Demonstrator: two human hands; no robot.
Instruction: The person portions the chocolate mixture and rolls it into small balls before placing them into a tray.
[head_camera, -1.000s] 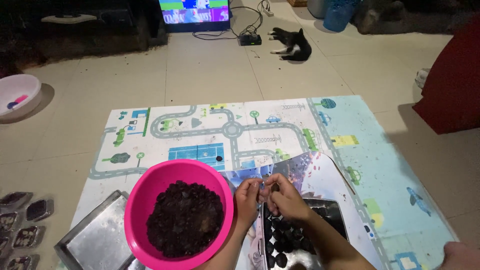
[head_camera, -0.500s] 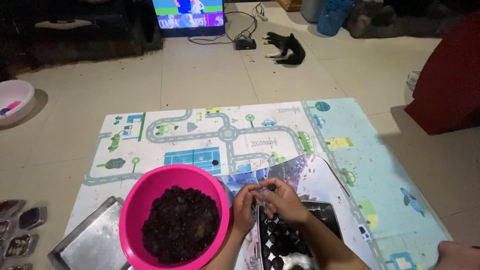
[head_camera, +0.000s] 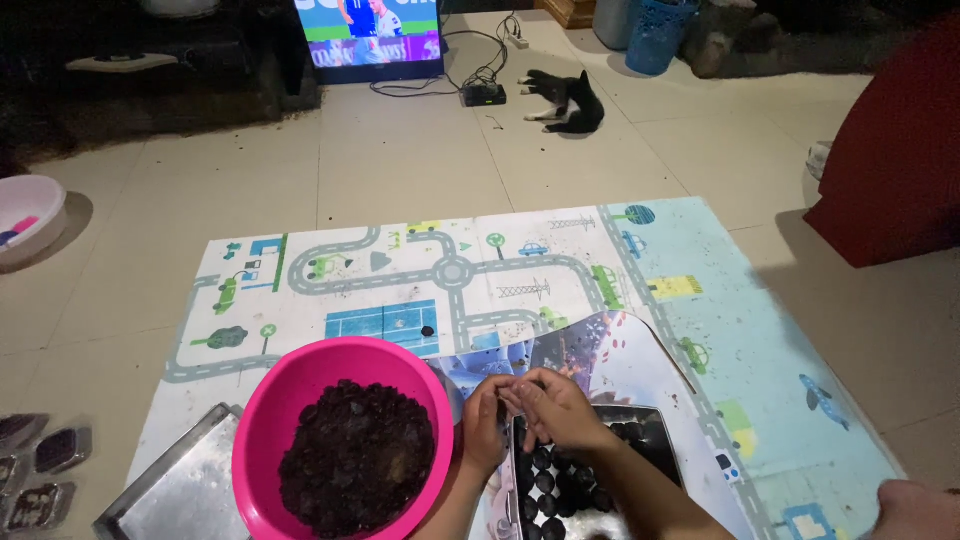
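My left hand (head_camera: 487, 420) and right hand (head_camera: 556, 408) meet, grip pinched on something too small to tell, above the black cell tray (head_camera: 590, 480) (long axis running away from me) beside the round pink bowl (head_camera: 300, 400) of crumbly soil

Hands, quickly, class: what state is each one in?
Left hand: fingers curled together at the black tray; contents cannot be told.
Right hand: same, pinched against the left.

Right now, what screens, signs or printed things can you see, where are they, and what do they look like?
Television screen: on the floor at the far top, rectangular, lit green, blue and purple.
Play mat: spread on the floor, printed with grey roads, small signs and buildings.
Glossy printed sheet: under the hands, bluish-white.
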